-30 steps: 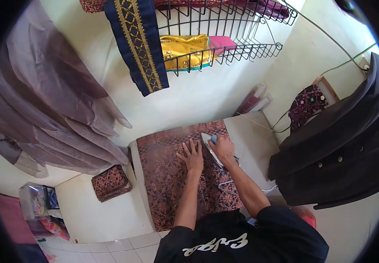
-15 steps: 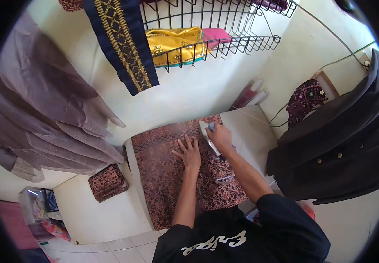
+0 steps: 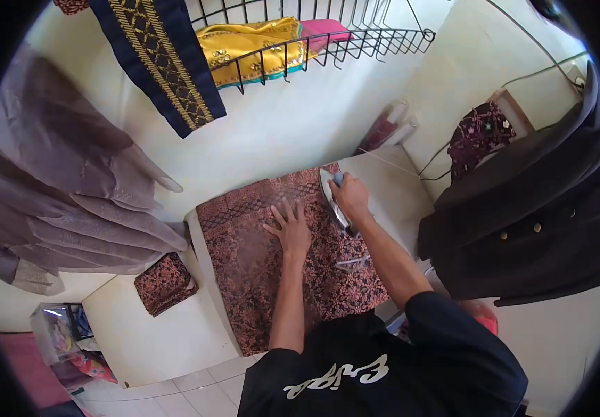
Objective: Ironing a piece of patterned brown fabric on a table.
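A dark cloth with a reddish floral pattern [image 3: 244, 278] lies spread over a pale padded ironing surface [image 3: 383, 174]. My left hand [image 3: 291, 229] rests flat on it with fingers spread. To its right, my right hand [image 3: 350, 194] is wrapped round the handle of a clothes iron [image 3: 338, 208]. The iron sits on the right part of the cloth, its tip pointing toward the wall; my fingers hide part of the handle. Behind the iron, nearer to me, a pale thin strip or cord [image 3: 352, 263] shows on the cloth.
A folded piece of similar cloth [image 3: 166, 283] lies on the white table [image 3: 154, 340] at left. Sheer mauve fabric [image 3: 70, 181] hangs beside it. A dark buttoned jacket [image 3: 522, 229] hangs at right. Above, a black wire rack [image 3: 355, 42] holds yellow cloth [image 3: 258, 52].
The whole view has shifted slightly, so things sit a little higher and further left. My left hand stays flat on the cloth, and my right hand keeps hold of the iron near the same spot.
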Demonstrator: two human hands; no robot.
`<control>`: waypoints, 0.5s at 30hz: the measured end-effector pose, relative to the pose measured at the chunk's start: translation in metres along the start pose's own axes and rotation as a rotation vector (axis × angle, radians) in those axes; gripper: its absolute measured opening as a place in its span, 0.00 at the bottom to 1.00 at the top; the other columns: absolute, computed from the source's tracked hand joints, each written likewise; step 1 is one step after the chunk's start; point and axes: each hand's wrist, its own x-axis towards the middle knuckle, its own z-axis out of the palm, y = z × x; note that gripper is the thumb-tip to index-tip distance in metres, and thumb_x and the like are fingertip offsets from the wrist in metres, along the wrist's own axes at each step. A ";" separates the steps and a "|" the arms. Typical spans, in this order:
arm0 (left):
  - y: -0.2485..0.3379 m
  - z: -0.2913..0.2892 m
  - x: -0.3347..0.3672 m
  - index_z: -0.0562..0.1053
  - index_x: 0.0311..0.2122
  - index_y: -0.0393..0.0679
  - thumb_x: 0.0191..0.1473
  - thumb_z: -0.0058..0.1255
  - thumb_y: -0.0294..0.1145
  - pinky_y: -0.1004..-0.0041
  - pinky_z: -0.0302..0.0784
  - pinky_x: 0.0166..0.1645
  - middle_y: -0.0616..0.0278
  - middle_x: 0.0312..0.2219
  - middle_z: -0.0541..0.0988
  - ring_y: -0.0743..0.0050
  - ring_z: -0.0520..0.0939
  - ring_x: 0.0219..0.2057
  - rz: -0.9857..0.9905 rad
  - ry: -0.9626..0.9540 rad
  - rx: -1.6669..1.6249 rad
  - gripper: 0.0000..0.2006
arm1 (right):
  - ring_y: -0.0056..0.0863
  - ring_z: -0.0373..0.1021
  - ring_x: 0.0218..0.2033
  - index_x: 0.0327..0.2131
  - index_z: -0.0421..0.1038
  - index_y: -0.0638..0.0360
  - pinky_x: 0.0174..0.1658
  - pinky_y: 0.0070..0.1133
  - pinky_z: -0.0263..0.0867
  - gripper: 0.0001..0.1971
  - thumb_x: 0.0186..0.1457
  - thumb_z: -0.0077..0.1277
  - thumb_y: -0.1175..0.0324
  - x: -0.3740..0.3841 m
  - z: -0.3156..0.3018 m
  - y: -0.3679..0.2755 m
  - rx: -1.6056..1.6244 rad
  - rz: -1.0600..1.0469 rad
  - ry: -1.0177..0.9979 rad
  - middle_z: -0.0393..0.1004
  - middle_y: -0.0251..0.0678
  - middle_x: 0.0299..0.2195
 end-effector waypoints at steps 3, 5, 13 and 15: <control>0.003 0.001 0.000 0.50 0.68 0.54 0.58 0.47 0.47 0.16 0.35 0.56 0.48 0.68 0.41 0.26 0.36 0.67 0.012 0.080 -0.021 0.36 | 0.55 0.74 0.35 0.37 0.74 0.64 0.41 0.42 0.70 0.25 0.53 0.54 0.46 0.009 0.001 0.007 0.006 -0.003 0.028 0.76 0.58 0.31; 0.010 -0.002 -0.007 0.50 0.68 0.66 0.55 0.50 0.57 0.17 0.31 0.56 0.49 0.69 0.39 0.26 0.34 0.67 0.025 0.088 -0.116 0.38 | 0.56 0.74 0.35 0.37 0.74 0.64 0.41 0.42 0.69 0.26 0.53 0.54 0.46 0.009 0.003 0.013 0.012 -0.016 0.035 0.76 0.58 0.31; 0.003 -0.014 -0.005 0.49 0.67 0.78 0.49 0.49 0.70 0.17 0.26 0.55 0.50 0.69 0.26 0.29 0.24 0.66 -0.009 -0.109 -0.046 0.41 | 0.54 0.75 0.35 0.38 0.74 0.63 0.41 0.43 0.70 0.26 0.54 0.52 0.45 -0.050 -0.009 0.040 -0.056 -0.115 -0.094 0.77 0.57 0.30; 0.006 -0.018 -0.004 0.49 0.67 0.78 0.47 0.51 0.71 0.17 0.27 0.55 0.50 0.68 0.26 0.29 0.24 0.66 -0.012 -0.136 -0.042 0.44 | 0.53 0.75 0.35 0.39 0.73 0.62 0.41 0.42 0.70 0.25 0.54 0.52 0.45 -0.057 -0.024 0.039 -0.092 -0.106 -0.138 0.77 0.56 0.31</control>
